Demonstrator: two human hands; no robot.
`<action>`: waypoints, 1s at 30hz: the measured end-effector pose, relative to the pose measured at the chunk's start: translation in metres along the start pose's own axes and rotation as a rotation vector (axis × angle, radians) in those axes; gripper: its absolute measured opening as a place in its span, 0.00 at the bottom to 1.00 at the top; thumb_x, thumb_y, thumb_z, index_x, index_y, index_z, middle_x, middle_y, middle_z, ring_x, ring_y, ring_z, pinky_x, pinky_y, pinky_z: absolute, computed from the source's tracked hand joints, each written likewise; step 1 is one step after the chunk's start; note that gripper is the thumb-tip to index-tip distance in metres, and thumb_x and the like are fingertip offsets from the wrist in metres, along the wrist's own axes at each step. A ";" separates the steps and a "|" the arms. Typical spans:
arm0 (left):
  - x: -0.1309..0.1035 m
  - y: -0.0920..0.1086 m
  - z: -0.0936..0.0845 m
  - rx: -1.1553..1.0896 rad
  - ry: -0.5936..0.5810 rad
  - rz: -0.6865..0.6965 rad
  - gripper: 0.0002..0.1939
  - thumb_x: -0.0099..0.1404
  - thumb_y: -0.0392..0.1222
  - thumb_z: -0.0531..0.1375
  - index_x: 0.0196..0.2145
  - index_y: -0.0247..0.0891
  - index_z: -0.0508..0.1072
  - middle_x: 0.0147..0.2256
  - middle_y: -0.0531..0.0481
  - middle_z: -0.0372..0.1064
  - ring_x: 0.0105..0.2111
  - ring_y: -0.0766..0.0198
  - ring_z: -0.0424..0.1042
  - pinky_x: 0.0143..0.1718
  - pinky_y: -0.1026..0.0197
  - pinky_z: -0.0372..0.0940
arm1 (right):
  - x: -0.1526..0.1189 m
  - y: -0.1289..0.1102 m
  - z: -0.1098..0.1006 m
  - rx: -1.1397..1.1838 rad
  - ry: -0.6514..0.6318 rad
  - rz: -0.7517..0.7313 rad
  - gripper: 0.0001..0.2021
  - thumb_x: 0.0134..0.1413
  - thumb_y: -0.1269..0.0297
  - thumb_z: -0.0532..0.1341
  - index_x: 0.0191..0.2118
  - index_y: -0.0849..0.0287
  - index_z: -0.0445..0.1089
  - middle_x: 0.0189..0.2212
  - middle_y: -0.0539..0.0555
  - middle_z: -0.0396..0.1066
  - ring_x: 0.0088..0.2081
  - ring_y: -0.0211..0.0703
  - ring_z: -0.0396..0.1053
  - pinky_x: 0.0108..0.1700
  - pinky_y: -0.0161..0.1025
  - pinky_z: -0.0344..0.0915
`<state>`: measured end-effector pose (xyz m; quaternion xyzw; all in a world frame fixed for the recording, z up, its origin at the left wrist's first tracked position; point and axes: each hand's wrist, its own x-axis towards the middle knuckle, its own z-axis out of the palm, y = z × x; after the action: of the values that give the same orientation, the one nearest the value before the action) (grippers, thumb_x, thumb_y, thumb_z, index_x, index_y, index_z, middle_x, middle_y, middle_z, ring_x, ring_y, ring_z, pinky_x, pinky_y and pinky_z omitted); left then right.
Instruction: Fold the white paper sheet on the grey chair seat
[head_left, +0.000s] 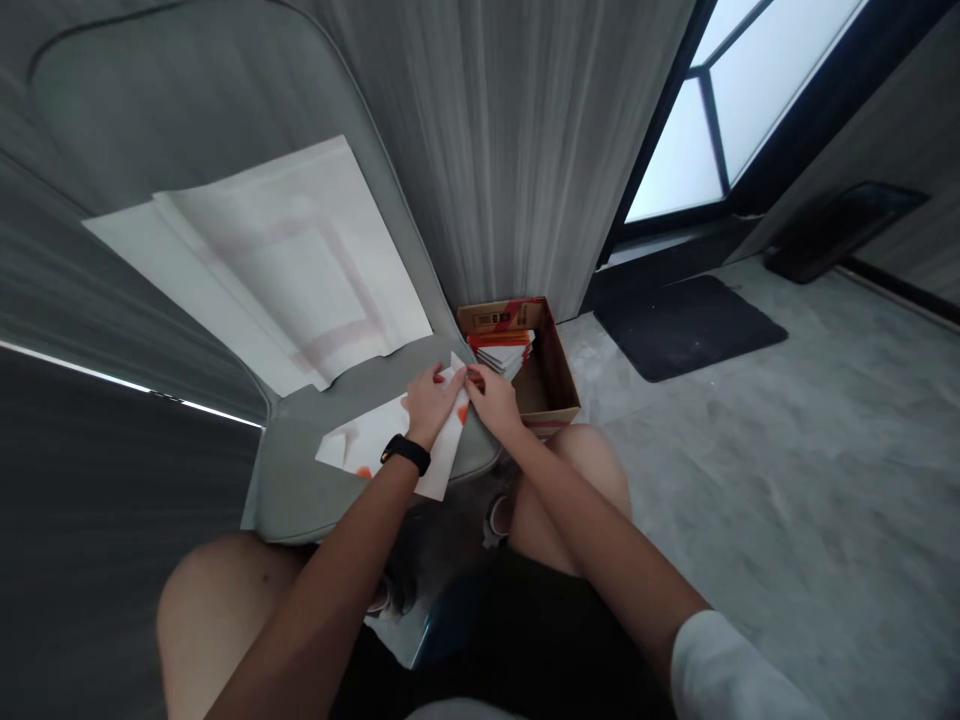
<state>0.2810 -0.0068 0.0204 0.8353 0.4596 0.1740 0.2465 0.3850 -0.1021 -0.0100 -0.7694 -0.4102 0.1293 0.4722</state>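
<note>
A sheet of white paper point(375, 432) with orange-red marks lies partly folded on the grey chair's seat point(300, 500). My left hand point(433, 402), with a black band on its wrist, presses down on the paper near its right end. Beside it my right hand point(491, 398) pinches the same paper at its upper right edge, fingertips close to the left hand's. The paper's near corner sticks out toward the seat's front edge. Part of the sheet is hidden under the left hand.
Larger white sheets point(277, 270) with faint reddish marks lean on the chair's backrest point(202, 80). Right of the seat stands an open cardboard box point(562, 375) holding several folded white and red papers point(502, 352). A dark mat point(690, 325) lies on the floor near the glass door point(675, 150).
</note>
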 end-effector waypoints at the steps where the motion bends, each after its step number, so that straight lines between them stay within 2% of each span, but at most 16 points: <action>1: 0.001 -0.001 0.000 -0.001 -0.007 0.006 0.33 0.71 0.65 0.60 0.59 0.35 0.76 0.46 0.38 0.78 0.50 0.46 0.76 0.55 0.47 0.67 | 0.000 0.002 -0.001 0.032 0.002 0.004 0.17 0.66 0.67 0.59 0.57 0.56 0.76 0.46 0.58 0.83 0.46 0.49 0.81 0.53 0.45 0.76; 4: 0.001 -0.005 -0.002 0.000 -0.037 0.051 0.33 0.70 0.64 0.62 0.59 0.34 0.76 0.45 0.38 0.78 0.48 0.47 0.75 0.55 0.48 0.67 | -0.001 0.004 -0.003 0.091 -0.011 0.032 0.19 0.66 0.69 0.59 0.60 0.58 0.75 0.47 0.59 0.83 0.48 0.47 0.81 0.55 0.45 0.76; 9: -0.003 -0.008 -0.006 -0.008 -0.064 0.093 0.28 0.72 0.58 0.62 0.59 0.35 0.77 0.44 0.39 0.77 0.47 0.50 0.76 0.54 0.51 0.68 | 0.000 0.002 -0.003 0.114 -0.040 0.067 0.18 0.64 0.70 0.61 0.58 0.60 0.75 0.46 0.59 0.83 0.44 0.44 0.82 0.52 0.41 0.77; 13: -0.006 -0.009 -0.006 -0.001 -0.060 0.094 0.25 0.72 0.57 0.63 0.58 0.37 0.77 0.45 0.40 0.76 0.47 0.51 0.76 0.53 0.51 0.69 | -0.001 0.002 -0.001 0.047 -0.002 0.000 0.16 0.64 0.70 0.60 0.55 0.57 0.76 0.43 0.57 0.82 0.43 0.46 0.81 0.52 0.44 0.77; 16: -0.007 -0.006 -0.004 0.009 -0.064 0.069 0.22 0.72 0.52 0.62 0.58 0.39 0.78 0.46 0.41 0.76 0.49 0.49 0.75 0.53 0.50 0.68 | -0.003 0.001 -0.001 -0.069 0.028 -0.047 0.17 0.63 0.71 0.59 0.56 0.59 0.74 0.48 0.60 0.79 0.47 0.50 0.79 0.55 0.47 0.75; 22: -0.020 0.009 0.004 0.087 0.067 -0.009 0.20 0.72 0.48 0.60 0.58 0.42 0.78 0.51 0.39 0.76 0.53 0.43 0.73 0.53 0.46 0.65 | -0.003 0.000 -0.001 -0.184 0.054 -0.152 0.17 0.63 0.70 0.56 0.55 0.57 0.73 0.52 0.62 0.71 0.50 0.53 0.74 0.52 0.47 0.74; 25: -0.026 0.015 0.005 0.108 0.104 -0.001 0.19 0.73 0.48 0.58 0.57 0.43 0.79 0.51 0.39 0.76 0.53 0.43 0.73 0.52 0.47 0.65 | 0.000 0.000 0.000 -0.237 0.009 -0.193 0.16 0.65 0.70 0.54 0.53 0.57 0.75 0.53 0.62 0.70 0.50 0.52 0.73 0.54 0.47 0.72; 28: -0.029 0.016 0.004 0.113 0.091 -0.001 0.19 0.75 0.46 0.57 0.57 0.43 0.79 0.51 0.39 0.76 0.53 0.43 0.73 0.51 0.46 0.64 | 0.005 0.001 0.001 -0.344 -0.078 -0.238 0.16 0.66 0.70 0.54 0.50 0.58 0.78 0.54 0.64 0.71 0.54 0.54 0.71 0.60 0.48 0.68; 30: -0.029 0.014 0.004 0.107 0.085 0.005 0.19 0.75 0.44 0.56 0.59 0.43 0.79 0.52 0.39 0.76 0.53 0.44 0.72 0.52 0.45 0.64 | 0.008 0.001 0.002 -0.398 -0.092 -0.258 0.16 0.67 0.70 0.55 0.50 0.59 0.79 0.54 0.65 0.72 0.56 0.56 0.69 0.62 0.50 0.66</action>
<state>0.2778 -0.0392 0.0235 0.8403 0.4761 0.1852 0.1813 0.3896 -0.0945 -0.0109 -0.7819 -0.5436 0.0197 0.3045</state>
